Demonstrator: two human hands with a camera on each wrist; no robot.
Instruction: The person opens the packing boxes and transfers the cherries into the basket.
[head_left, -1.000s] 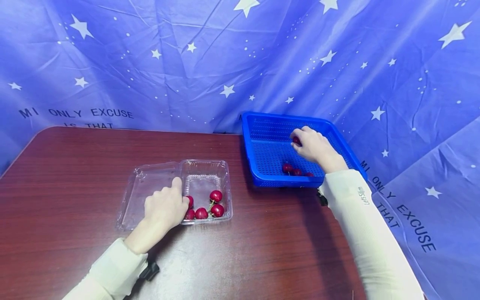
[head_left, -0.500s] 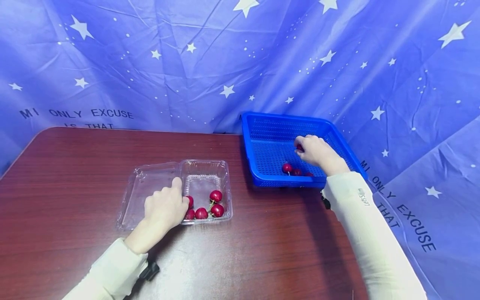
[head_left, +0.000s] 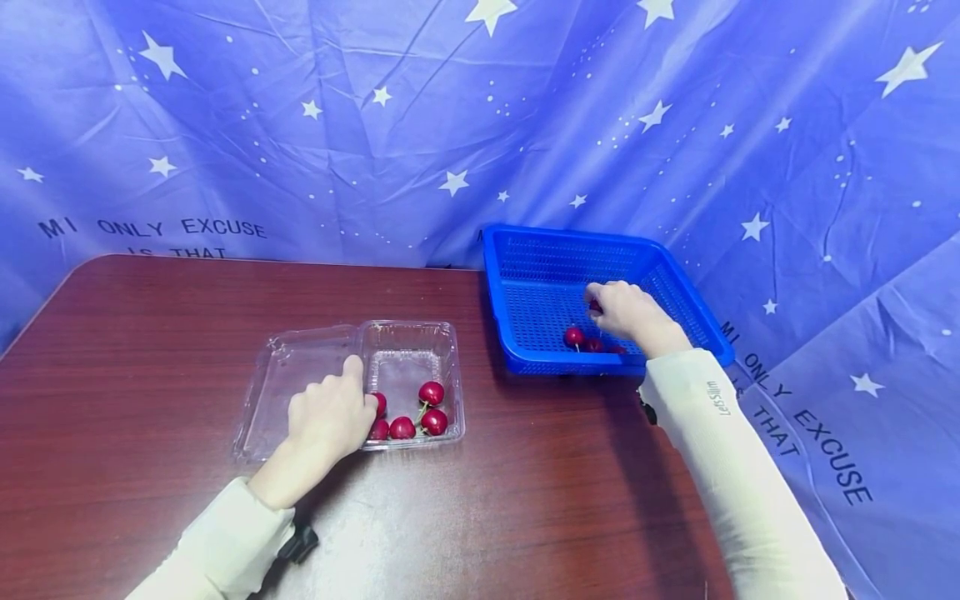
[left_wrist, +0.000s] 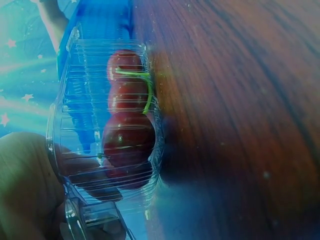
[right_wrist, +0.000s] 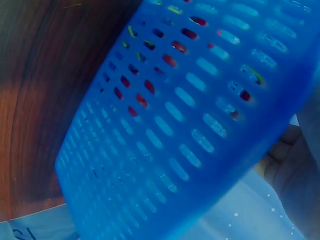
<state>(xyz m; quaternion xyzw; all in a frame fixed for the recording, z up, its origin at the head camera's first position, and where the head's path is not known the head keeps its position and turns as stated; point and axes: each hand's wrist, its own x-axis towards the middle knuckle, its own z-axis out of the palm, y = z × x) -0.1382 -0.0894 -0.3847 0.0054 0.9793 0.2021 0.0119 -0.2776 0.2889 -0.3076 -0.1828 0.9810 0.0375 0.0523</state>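
My left hand (head_left: pixel 330 415) grips the clear plastic box (head_left: pixel 453 358) at the side where its lid joins. A finger shows through the wall in the left wrist view, beside the cherries (left_wrist: pixel 127 137). Several red cherries (head_left: pixel 434 422), some with green stems, lie along the box's near side. Over the inside of the blue basket (head_left: pixel 573 362), my right hand (head_left: pixel 633 312) pinches a dark red cherry (head_left: pixel 596 306). Lower in the basket, near its front wall, are more cherries (head_left: pixel 573 337). Through the slots, the right wrist view shows bits of red and green.
The lid (head_left: pixel 303 367) lies folded out to the left on the brown wooden table (head_left: pixel 150 358). A blue star-printed curtain (head_left: pixel 420 142) hangs behind and along the right side, close to the basket's back and right rims.
My right hand with the cherry has dipped lower in the basket, first shifting slightly right, then back left. The left hand keeps its place on the box.
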